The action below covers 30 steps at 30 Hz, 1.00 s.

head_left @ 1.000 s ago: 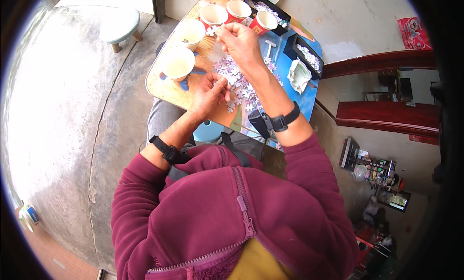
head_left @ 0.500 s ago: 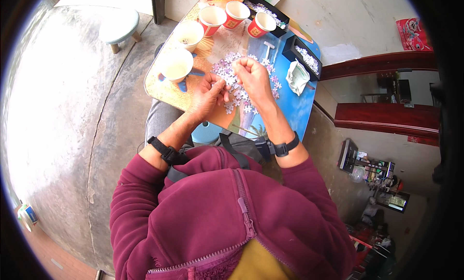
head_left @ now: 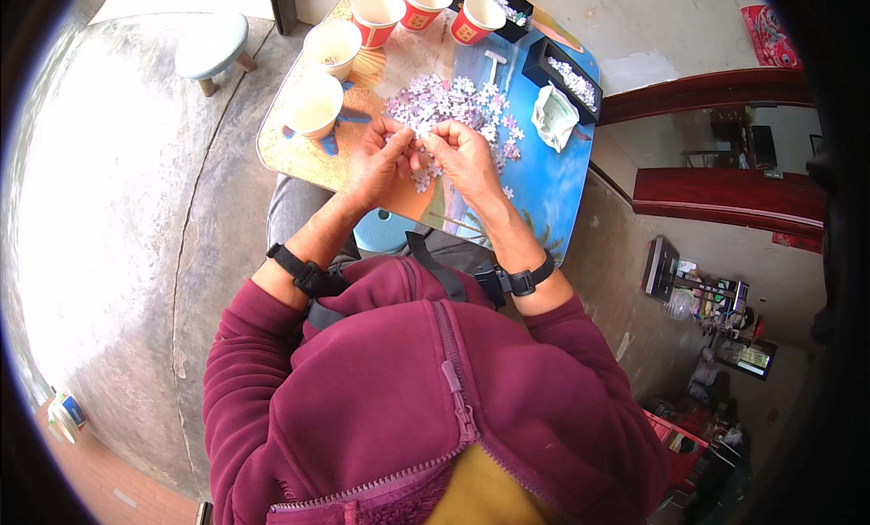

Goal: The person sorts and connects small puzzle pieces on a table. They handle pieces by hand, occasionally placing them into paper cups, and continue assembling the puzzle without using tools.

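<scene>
My left hand (head_left: pixel 376 160) and my right hand (head_left: pixel 462 160) meet at the near edge of a heap of pale lilac and white jigsaw puzzle pieces (head_left: pixel 444 99). Both hands are closed in a pinch, thumbs and fingertips almost touching. A small pale puzzle piece (head_left: pixel 420 134) shows between the fingertips, partly covered by them. The other fingers are curled. Loose pieces lie spread on the picture-printed table (head_left: pixel 553 194) around and beyond my right hand.
Red-and-white paper cups (head_left: pixel 379 17) stand along the far left, with a pale cup (head_left: pixel 313 105) nearest my left hand. Black boxes (head_left: pixel 535 67) of pieces, a crumpled pale wrapper (head_left: pixel 555 119) and a white T-shaped piece (head_left: pixel 495 64) lie farther right. A stool (head_left: pixel 213 52) stands on the floor.
My right hand has come down and left from over the heap to meet my left hand at the fingertips. The view has shifted slightly, so the table sits higher.
</scene>
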Tool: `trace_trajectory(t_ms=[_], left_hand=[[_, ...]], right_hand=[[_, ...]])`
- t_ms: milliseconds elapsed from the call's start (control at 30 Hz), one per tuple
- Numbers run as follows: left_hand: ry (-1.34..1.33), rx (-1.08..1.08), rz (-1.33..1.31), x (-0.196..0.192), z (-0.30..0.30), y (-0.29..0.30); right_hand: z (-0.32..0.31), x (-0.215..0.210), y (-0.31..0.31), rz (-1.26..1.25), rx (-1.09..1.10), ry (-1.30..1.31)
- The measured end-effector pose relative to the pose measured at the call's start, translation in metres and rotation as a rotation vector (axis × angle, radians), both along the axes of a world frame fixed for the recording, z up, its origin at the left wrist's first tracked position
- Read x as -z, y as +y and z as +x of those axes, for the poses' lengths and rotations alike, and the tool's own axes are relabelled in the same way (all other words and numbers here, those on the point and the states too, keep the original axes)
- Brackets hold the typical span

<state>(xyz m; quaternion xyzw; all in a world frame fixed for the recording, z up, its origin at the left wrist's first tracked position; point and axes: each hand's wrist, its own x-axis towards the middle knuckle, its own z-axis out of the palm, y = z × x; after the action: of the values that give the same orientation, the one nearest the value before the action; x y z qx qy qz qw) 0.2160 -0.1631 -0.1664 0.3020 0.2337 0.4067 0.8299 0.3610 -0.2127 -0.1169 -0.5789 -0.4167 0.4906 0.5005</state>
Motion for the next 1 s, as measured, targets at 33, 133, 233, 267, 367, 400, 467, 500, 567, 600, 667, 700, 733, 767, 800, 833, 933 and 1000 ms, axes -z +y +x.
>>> trace_trajectory(t_ms=[33,133,233,267,367,400,467,500,567,600,667,700,733,767,800,833,933,1000], left_hand=[[0.011,0.013,0.008,-0.001,-0.001,0.001],[0.004,0.028,0.003,-0.006,-0.003,0.001],[0.032,0.041,-0.006,-0.009,-0.005,0.002],[0.045,0.043,-0.006,-0.009,-0.005,0.003],[0.036,0.037,0.002,-0.008,-0.004,0.003],[0.031,0.035,0.010,-0.007,-0.004,0.003],[0.044,0.029,0.002,-0.006,-0.003,0.003],[0.044,0.030,0.009,-0.006,-0.003,0.003],[0.052,0.029,0.015,-0.005,-0.003,0.003],[0.049,0.028,0.015,-0.005,-0.003,0.003],[0.051,0.024,0.008,-0.005,-0.003,0.003],[0.049,0.024,0.006,-0.006,-0.003,0.003],[0.049,0.021,0.004,-0.006,-0.003,0.002],[0.047,0.016,0.000,-0.006,-0.003,0.002],[0.043,0.020,0.002,-0.006,-0.003,0.002],[0.037,0.023,0.003,-0.006,-0.003,0.002],[0.021,0.029,0.003,-0.007,-0.004,0.003],[0.016,0.034,0.002,-0.007,-0.004,0.003]], right_hand=[[0.000,0.001,0.001,0.004,-0.007,-0.003],[0.000,0.003,0.004,-0.022,0.026,-0.030],[0.001,0.002,0.003,-0.060,0.058,0.012],[0.002,0.000,0.002,-0.043,0.062,0.011],[0.004,-0.005,0.000,-0.045,0.094,0.002],[0.004,-0.006,0.000,-0.046,0.100,0.003],[0.005,-0.008,0.002,-0.037,0.099,-0.009],[0.005,-0.010,0.003,-0.026,0.092,-0.020],[0.005,-0.013,0.008,-0.013,0.076,-0.045],[0.007,-0.016,0.012,-0.010,0.067,-0.058],[0.007,-0.023,0.018,0.011,0.060,-0.066],[0.007,-0.027,0.022,0.010,0.059,-0.087],[0.007,-0.031,0.025,0.019,0.051,-0.100],[0.006,-0.034,0.029,0.024,0.046,-0.116],[0.005,-0.038,0.030,0.039,0.017,-0.104],[0.003,-0.041,0.032,0.015,0.028,-0.115],[0.000,-0.047,0.040,0.014,0.021,-0.124],[-0.002,-0.050,0.043,0.011,0.023,-0.137]])
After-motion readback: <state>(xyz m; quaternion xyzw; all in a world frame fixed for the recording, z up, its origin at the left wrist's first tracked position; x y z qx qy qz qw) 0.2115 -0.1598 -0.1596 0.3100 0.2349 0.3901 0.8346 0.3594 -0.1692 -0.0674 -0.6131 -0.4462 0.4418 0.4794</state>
